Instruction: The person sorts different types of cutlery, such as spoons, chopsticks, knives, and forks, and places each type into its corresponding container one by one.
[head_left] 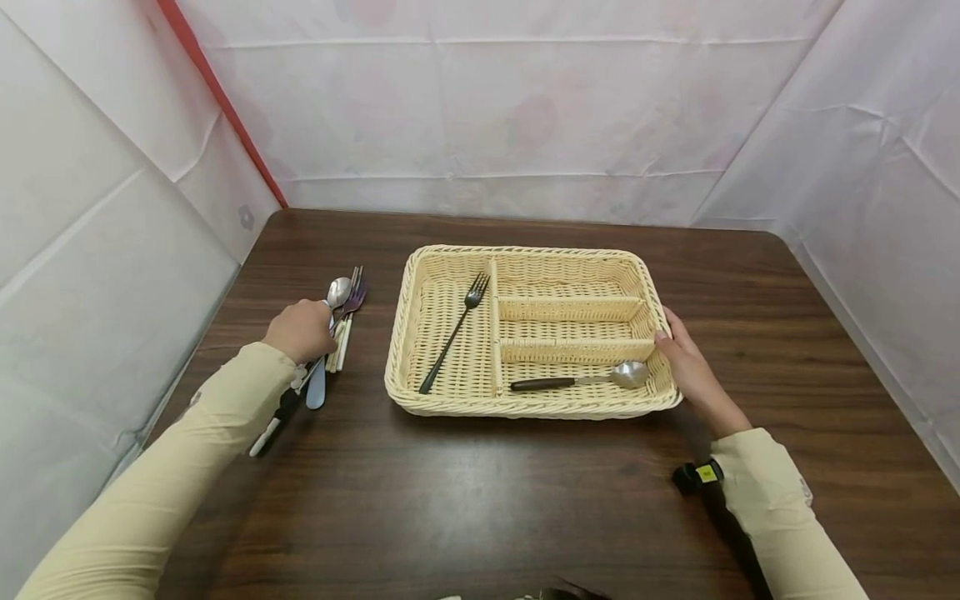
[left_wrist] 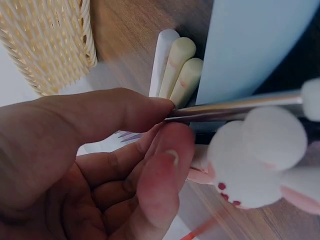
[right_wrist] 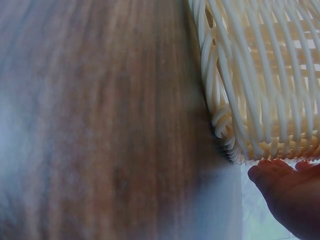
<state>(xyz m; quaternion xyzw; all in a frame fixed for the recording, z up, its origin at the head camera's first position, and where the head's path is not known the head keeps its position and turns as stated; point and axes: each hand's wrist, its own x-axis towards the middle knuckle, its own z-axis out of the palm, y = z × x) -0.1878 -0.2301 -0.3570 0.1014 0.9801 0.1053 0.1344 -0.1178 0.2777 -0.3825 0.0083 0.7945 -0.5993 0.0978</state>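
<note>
In the head view my left hand (head_left: 302,330) is over a cluster of cutlery at the table's left. Its thumb and forefinger pinch a thin metal-shafted utensil (left_wrist: 220,112) with a white handle end; its head cannot be told. Around it lie a spoon (head_left: 339,291), a purple fork (head_left: 355,298), a light-blue handle (head_left: 316,387), cream handles (left_wrist: 178,60) and a white figure-shaped handle end (left_wrist: 257,157). My right hand (head_left: 693,375) holds the right rim of a woven basket (head_left: 525,407), thumb over the edge and fingers outside.
A black fork (head_left: 455,333) lies in the basket's large left compartment. A dark-handled spoon (head_left: 577,380) is in the front right compartment. The brown table (head_left: 465,500) is bordered by pale cloth walls (head_left: 480,108) at the back and sides.
</note>
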